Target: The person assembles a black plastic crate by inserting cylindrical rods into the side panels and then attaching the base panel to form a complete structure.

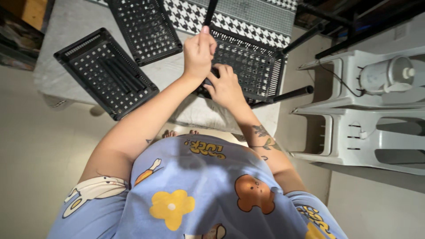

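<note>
Two hands working at one black shelf tray

Left hand (199, 53) is gripping an upright pole (210, 12); right hand (226, 86) is clasping the tray (248, 66) corner just below.

A black plastic shelf panel (250, 66) with a grid of small holes lay flat on the table, black poles standing out from its right corners. A thin black pole (210, 12) stood upright at its near left corner, tilted a little.
</note>
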